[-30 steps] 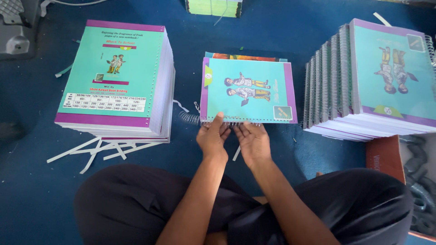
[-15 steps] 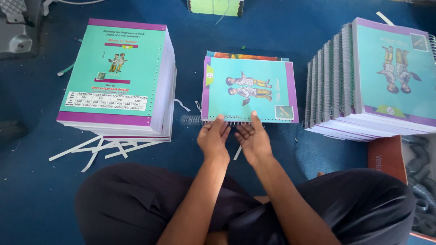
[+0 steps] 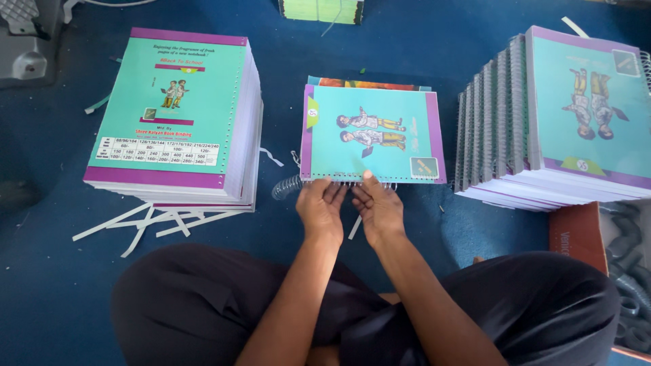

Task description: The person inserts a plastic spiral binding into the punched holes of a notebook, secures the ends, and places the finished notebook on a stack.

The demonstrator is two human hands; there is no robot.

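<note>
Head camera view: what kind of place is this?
Probably a small notebook-binding workshop, worked on the floor: a stack of unbound books, finished spiral-bound notebooks, and both hands, left hand and right hand, at a notebook with a wire coil.

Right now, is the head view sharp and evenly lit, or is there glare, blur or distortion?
Head view: sharp on both hands, left hand and right hand, at the notebook; light is soft and even, with faint sheen on the right stack; shadows are weak; the left stack leans outward from wide-angle distortion; no motion blur.
</note>
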